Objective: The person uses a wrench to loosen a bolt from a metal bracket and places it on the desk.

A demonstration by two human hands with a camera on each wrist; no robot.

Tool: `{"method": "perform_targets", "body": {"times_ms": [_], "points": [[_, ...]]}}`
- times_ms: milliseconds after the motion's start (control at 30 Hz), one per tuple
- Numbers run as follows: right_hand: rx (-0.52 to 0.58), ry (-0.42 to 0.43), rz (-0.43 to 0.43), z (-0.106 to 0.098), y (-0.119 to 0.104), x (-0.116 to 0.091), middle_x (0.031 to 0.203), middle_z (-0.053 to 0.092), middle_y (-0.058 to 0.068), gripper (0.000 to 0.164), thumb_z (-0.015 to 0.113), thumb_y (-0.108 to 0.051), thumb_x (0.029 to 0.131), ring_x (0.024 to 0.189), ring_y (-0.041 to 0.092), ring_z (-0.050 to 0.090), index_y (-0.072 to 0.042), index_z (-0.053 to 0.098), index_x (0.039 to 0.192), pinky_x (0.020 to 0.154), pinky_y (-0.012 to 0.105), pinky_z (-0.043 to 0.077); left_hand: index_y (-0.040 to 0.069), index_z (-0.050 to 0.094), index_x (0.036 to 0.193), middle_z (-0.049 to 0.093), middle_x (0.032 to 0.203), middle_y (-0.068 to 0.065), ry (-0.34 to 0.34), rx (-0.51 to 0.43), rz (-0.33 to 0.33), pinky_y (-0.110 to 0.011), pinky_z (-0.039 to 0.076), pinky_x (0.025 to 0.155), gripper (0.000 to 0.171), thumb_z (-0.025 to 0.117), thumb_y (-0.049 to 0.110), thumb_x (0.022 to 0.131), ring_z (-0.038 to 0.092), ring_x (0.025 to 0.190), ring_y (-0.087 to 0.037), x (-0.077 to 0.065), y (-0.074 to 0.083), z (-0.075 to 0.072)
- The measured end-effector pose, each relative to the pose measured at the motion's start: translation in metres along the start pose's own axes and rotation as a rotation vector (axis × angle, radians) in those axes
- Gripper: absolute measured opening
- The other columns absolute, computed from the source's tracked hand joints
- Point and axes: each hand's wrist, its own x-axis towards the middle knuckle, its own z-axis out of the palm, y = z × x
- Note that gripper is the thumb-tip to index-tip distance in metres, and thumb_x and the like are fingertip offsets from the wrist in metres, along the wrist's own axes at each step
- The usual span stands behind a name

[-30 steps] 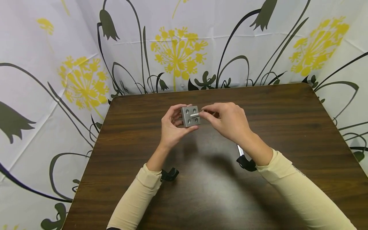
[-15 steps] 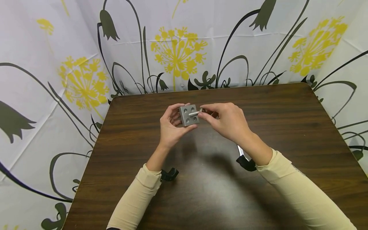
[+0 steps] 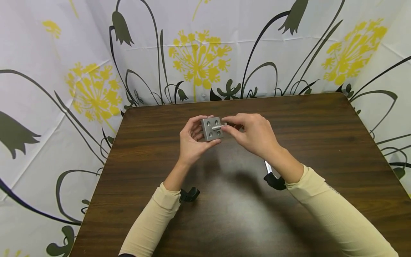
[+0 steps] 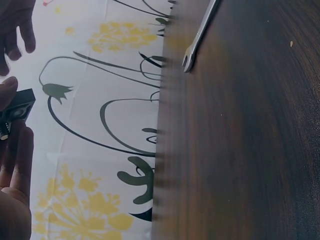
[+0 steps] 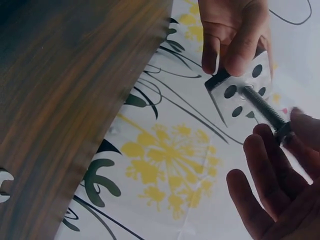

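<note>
My left hand point(image 3: 191, 144) grips a square grey metal block point(image 3: 214, 132) by its edges, thumb below and fingers behind, above the table. Several round holes show in its face. A threaded bolt point(image 5: 265, 108) stands out from the middle of that face, its tip at the block in the right wrist view; how deep it sits cannot be seen. With thumb and fingertips, my right hand point(image 3: 257, 134) pinches the bolt at its head end. In the left wrist view the block point(image 4: 22, 102) is only partly visible at the left edge.
An open-ended wrench point(image 4: 197, 42) lies on the dark wood table point(image 3: 154, 142); in the head view my right wrist partly covers it. Behind the table hangs a white flower-patterned curtain point(image 3: 144, 64). Black camera mounts point(image 3: 190, 195) sit at both wrists.
The right fingers have shifted slightly round the bolt's head, which showed more plainly half a second ago. The block moved a little left, then slightly back. Both hands keep their holds.
</note>
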Motion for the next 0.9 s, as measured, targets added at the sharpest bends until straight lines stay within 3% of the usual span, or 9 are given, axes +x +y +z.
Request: {"method": "perform_targets", "body": {"times_ms": [133,300,367,467,600,800,900], "points": [[-0.003,-0.008,-0.058,-0.002,0.001,-0.001,0.099,0.068,-0.007,0.03,0.078,-0.019,0.086,0.076,0.012,0.061,-0.018,0.074,0.116,0.059,0.033,0.046,-0.005,0.054,0.123,0.061,0.126,-0.026,0.002,0.005,-0.009,-0.038,0.057,0.083,0.072,0.083,-0.022,0.06,0.063,0.111,-0.033,0.0,0.007,0.002],[-0.028,0.022,0.045,-0.003,-0.001,0.0,0.085,0.07,-0.008,0.031,0.074,-0.037,0.088,0.073,0.008,0.062,-0.019,0.075,0.113,0.054,0.034,0.045,-0.012,0.051,0.121,0.06,0.124,-0.031,0.013,0.012,-0.021,-0.038,0.057,0.083,0.071,0.08,-0.027,0.058,0.064,0.11,-0.033,0.0,0.023,0.008],[-0.034,0.018,0.068,-0.004,0.0,0.001,0.081,0.07,-0.008,0.027,0.073,-0.038,0.089,0.069,0.008,0.061,-0.019,0.077,0.109,0.054,0.033,0.045,-0.012,0.05,0.121,0.06,0.124,-0.031,0.013,0.002,-0.02,-0.036,0.057,0.083,0.072,0.08,-0.027,0.058,0.064,0.11,-0.032,0.001,0.022,0.008],[-0.023,-0.007,0.008,-0.005,0.002,0.001,0.086,0.07,-0.008,0.022,0.075,-0.028,0.088,0.069,0.009,0.059,-0.019,0.077,0.108,0.057,0.033,0.046,-0.012,0.05,0.121,0.06,0.124,-0.031,0.01,-0.012,-0.025,-0.035,0.057,0.082,0.072,0.08,-0.028,0.057,0.064,0.11,-0.031,0.001,0.021,0.008],[0.003,-0.033,-0.055,-0.006,0.002,0.002,0.095,0.07,-0.007,0.03,0.079,-0.022,0.085,0.072,0.01,0.061,-0.018,0.074,0.114,0.061,0.033,0.048,-0.012,0.05,0.122,0.06,0.124,-0.03,0.006,-0.009,-0.02,-0.034,0.057,0.081,0.072,0.079,-0.028,0.058,0.064,0.11,-0.032,0.001,0.02,0.008],[-0.004,-0.012,0.104,-0.007,0.0,0.004,0.082,0.072,-0.009,0.029,0.072,-0.041,0.089,0.068,0.007,0.063,-0.021,0.077,0.11,0.056,0.034,0.046,-0.012,0.05,0.121,0.06,0.124,-0.03,0.009,0.004,-0.016,-0.034,0.057,0.081,0.072,0.08,-0.027,0.058,0.064,0.109,-0.033,0.0,0.022,0.007],[-0.002,-0.029,0.08,-0.008,0.0,0.004,0.085,0.071,-0.009,0.022,0.073,-0.035,0.09,0.068,0.007,0.061,-0.021,0.078,0.105,0.056,0.033,0.046,-0.012,0.05,0.121,0.06,0.124,-0.031,0.01,0.005,-0.019,-0.034,0.057,0.081,0.072,0.08,-0.027,0.057,0.064,0.108,-0.032,0.0,0.021,0.006]]}}
